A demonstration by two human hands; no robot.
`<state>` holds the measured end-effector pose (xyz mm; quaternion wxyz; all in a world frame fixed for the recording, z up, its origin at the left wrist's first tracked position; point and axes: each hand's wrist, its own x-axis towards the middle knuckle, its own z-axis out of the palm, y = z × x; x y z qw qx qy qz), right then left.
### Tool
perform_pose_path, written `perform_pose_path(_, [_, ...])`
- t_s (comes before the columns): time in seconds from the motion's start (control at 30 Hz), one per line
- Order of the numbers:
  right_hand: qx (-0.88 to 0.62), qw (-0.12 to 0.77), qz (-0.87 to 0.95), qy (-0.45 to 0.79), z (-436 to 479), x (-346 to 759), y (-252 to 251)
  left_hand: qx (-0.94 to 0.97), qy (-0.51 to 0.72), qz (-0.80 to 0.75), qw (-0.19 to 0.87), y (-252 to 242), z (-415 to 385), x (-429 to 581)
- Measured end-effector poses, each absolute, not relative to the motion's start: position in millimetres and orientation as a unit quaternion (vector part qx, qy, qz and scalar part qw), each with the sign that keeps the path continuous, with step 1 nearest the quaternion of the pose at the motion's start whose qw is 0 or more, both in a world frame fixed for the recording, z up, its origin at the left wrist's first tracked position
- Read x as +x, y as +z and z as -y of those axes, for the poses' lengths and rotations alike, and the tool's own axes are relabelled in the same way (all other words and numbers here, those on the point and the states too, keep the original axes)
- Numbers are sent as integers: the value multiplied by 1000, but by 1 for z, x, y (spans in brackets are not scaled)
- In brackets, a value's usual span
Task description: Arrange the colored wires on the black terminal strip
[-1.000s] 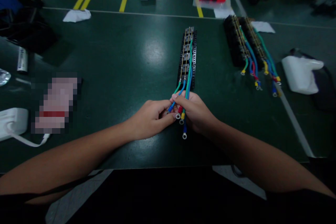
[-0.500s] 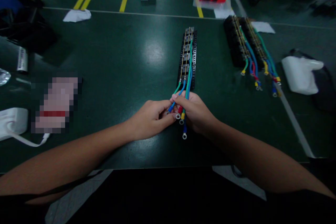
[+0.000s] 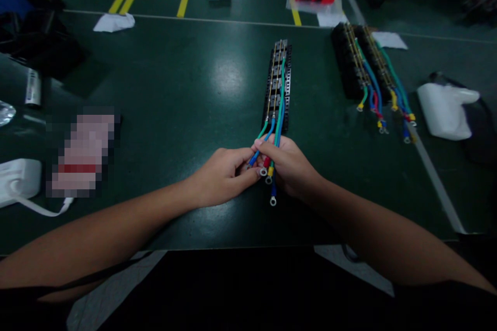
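Green table (image 3: 174,93) under dim light: close to the middle of its near edge, a worker's hands met on a bundle of coloured wires (image 3: 276,129). The right hand (image 3: 289,165) was curled shut around the wires, whose metal ring ends poked out below the fist. The left hand (image 3: 223,176) pinched the wire tips between thumb and fingertips. The wires ran from a long black strip (image 3: 278,85) at the table's centre. Two more wired strips (image 3: 363,64) lay toward the far right corner.

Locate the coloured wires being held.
In the head view's centre, the coloured wires run from the black terminal strip between the left hand and right hand.
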<state>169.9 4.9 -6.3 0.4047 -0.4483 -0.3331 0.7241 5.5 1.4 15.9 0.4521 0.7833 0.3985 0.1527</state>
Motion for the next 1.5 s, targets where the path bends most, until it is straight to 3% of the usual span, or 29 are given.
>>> perform_pose_path(1.5, [-453,411,327,720,-6,170,-9,807,169,-394,405,12,0,7])
